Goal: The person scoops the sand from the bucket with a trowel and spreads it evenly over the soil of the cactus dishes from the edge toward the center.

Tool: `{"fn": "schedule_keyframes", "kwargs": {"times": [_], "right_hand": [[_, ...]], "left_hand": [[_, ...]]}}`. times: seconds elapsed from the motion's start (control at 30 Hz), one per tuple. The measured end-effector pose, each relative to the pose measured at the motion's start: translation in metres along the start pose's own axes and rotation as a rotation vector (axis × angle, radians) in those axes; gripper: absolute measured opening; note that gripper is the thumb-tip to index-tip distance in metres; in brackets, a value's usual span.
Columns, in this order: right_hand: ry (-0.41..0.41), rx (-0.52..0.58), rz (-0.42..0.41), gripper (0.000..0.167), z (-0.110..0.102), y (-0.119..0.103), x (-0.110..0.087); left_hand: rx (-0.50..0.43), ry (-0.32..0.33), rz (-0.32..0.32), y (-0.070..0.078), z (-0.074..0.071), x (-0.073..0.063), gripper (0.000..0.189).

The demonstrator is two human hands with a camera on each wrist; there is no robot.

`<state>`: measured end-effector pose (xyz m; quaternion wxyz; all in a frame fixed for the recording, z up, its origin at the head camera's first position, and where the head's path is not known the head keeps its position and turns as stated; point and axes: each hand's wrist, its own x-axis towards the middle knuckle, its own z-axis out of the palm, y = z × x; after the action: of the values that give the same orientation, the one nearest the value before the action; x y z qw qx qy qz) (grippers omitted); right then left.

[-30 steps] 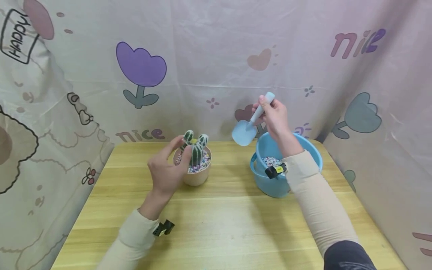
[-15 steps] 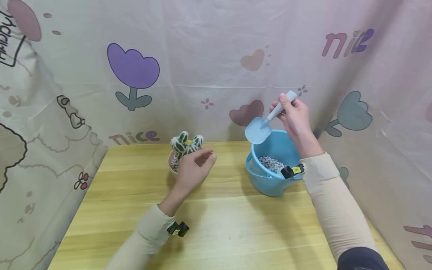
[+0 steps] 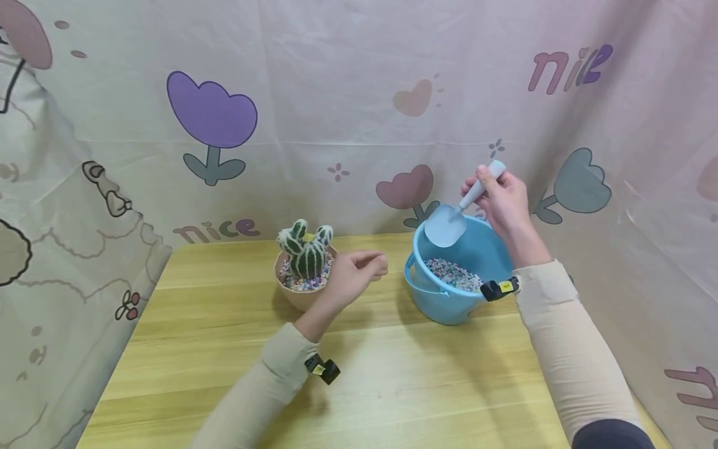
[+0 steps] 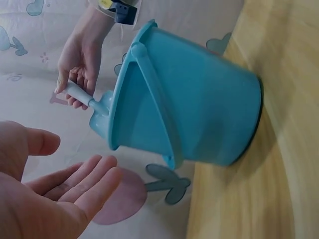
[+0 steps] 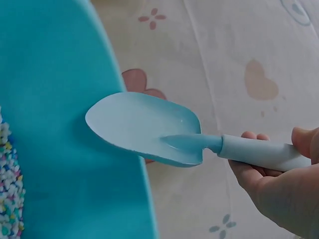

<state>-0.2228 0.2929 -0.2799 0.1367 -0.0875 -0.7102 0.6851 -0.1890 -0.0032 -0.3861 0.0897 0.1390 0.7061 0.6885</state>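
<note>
My right hand (image 3: 507, 202) grips a small light-blue trowel (image 3: 445, 226) by its pale handle, blade pointing down-left over the rim of a blue bucket (image 3: 443, 307). In the right wrist view the trowel's blade (image 5: 144, 127) carries nothing. Multicoloured pebbles (image 3: 453, 274) lie in the bottom of the bucket. My left hand (image 3: 353, 274) is between the bucket and a potted cactus (image 3: 307, 259); the left wrist view shows its fingers (image 4: 84, 186) relaxed and holding nothing. The cactus stands upright in coloured pebbles inside a peach-coloured pot (image 3: 300, 299), partly hidden by that hand.
Pot and bucket stand on a wooden table (image 3: 359, 399), toward its back edge. A printed cloth (image 3: 308, 93) hangs close behind and along both sides. The bucket's handle (image 3: 417, 280) hangs down on its left side.
My left hand has left the cactus and moved right toward the bucket. The right hand has carried the trowel rightward, and its blade is now over the bucket's rim.
</note>
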Motion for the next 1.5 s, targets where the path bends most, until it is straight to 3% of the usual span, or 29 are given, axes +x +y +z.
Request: {"fn": "schedule_keyframes", "kwargs": {"times": [0.2, 0.4, 0.7, 1.03, 1.33, 1.5], "right_hand": [[-0.011, -0.085, 0.015, 0.033, -0.008, 0.014, 0.002], [-0.044, -0.267, -0.023, 0.043, -0.012, 0.029, 0.001], [-0.133, -0.387, -0.011, 0.054, -0.019, 0.045, 0.003], [-0.199, -0.467, 0.019, 0.054, -0.029, 0.062, 0.001], [-0.231, -0.455, 0.054, 0.054, -0.032, 0.075, 0.006], [-0.238, -0.463, 0.029, 0.051, -0.032, 0.078, 0.007]], "left_hand": [[-0.171, -0.073, -0.185, -0.001, 0.015, 0.015, 0.041], [-0.261, -0.108, -0.276, -0.002, 0.026, 0.028, 0.045], [-0.376, -0.08, -0.303, -0.004, 0.04, 0.036, 0.034], [-0.398, -0.077, -0.333, -0.004, 0.053, 0.038, 0.037], [-0.432, -0.071, -0.354, -0.006, 0.057, 0.041, 0.038], [-0.44, -0.064, -0.361, -0.007, 0.058, 0.042, 0.041]]}}
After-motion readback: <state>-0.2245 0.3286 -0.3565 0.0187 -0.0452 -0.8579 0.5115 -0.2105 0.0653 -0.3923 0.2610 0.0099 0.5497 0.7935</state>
